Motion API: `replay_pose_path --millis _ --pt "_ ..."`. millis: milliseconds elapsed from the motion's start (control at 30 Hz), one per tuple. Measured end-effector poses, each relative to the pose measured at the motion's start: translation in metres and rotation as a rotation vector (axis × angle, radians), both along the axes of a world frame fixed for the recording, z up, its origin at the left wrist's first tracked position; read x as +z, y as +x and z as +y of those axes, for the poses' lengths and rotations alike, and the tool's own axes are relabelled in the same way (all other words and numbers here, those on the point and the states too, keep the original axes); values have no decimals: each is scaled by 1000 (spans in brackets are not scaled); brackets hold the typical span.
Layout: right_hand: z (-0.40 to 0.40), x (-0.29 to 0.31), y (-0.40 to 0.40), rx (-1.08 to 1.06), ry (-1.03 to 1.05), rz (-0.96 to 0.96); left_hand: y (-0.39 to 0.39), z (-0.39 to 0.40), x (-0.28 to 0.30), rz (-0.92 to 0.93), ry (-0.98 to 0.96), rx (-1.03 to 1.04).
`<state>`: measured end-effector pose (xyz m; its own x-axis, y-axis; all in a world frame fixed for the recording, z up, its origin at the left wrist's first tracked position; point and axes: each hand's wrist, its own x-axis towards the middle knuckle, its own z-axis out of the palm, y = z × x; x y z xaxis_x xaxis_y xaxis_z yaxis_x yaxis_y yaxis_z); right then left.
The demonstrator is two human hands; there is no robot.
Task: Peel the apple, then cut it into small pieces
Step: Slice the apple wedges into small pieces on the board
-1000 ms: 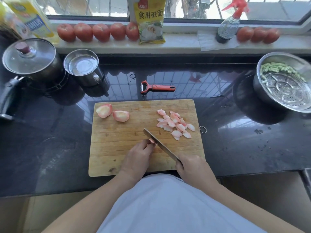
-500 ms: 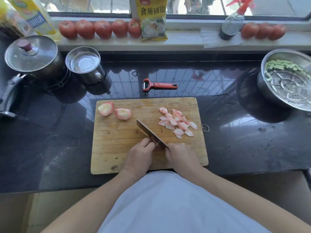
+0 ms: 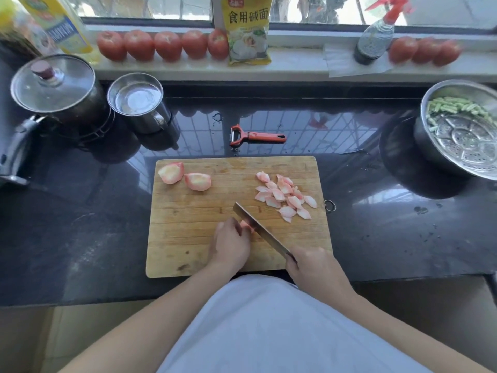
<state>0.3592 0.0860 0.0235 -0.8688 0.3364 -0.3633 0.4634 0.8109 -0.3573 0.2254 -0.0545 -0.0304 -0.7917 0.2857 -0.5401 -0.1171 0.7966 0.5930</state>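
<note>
Nearest: right hand [image 3: 313, 267], grip closed round the knife [image 3: 259, 230] handle, blade angled up and left across the cutting board [image 3: 188, 238]. Left hand [image 3: 231, 244] just beside the blade, fingers curled over a small apple piece [image 3: 246, 224], pinning it to the board; only a pink sliver shows between fingers and steel.

Mid board, right: heap of cut pieces [image 3: 285, 197], thin, pale pink, lying loose near the board's edge. Far left corner: two peeled wedges [image 3: 184, 177], touching or nearly so, uncut.

Beyond the board, on the dark surface [image 3: 80, 224]: orange peeler [image 3: 255, 136], lying idle.

Judgement: peeling looks done, cutting perhaps half through. Apple flesh is firm and light but wet once peeled, likely slippery; the rounded wedges may rock. Best set flat face down and held from above at the end away from the blade, fingertips tucked back. The piece now held is small, so fingers sit very close to the edge.
</note>
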Motion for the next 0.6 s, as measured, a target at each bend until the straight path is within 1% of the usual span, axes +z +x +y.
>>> replay_pose_path --millis 167,233,267,333,433,600 --pt "0 5 -1 44 11 -23 1 1 -3 -4 34 5" --pt "5 3 5 84 66 28 1 0 -4 -5 37 -2" --pt "7 5 8 95 95 3 1 -1 -3 -3 39 -6" --pt "7 8 10 86 95 -127 1 -1 -3 4 45 -15" --pt "1 2 -6 94 82 -206 1 1 0 3 40 -12" --pt "-16 -18 -46 52 56 -72 1 4 -1 15 62 14"
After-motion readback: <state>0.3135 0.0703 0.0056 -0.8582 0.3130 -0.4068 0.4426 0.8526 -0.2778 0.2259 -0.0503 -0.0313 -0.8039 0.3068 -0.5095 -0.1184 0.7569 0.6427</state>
